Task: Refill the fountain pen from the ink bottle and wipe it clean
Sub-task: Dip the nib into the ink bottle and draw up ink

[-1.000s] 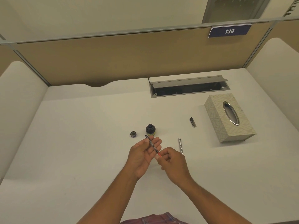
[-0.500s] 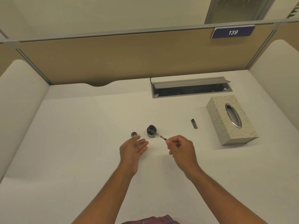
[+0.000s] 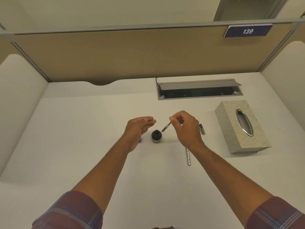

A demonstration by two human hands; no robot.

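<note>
With the fountain pen (image 3: 166, 127) now released by the left hand (image 3: 138, 129), which hovers open left of the ink bottle (image 3: 156, 136), the right hand (image 3: 186, 128) alone pinches it, nib just beside the bottle mouth, so filling is probably imminent.

The left hand (image 3: 140, 128) covers nearly all of a small dark round cap (image 3: 140, 141) on the white surface (image 3: 82, 146); only its edge shows beside the wrist. The curled fingers of the right hand (image 3: 184, 128) hide the upper part of the thin dark fountain pen (image 3: 166, 126). The pen's tip is too small to tell if it touches the black glass ink bottle (image 3: 156, 136). The right wrist hides the far end of a slim silver tube (image 3: 188, 157). Both checked sleeves (image 3: 69, 212) are cut off by the lower edge.
</note>
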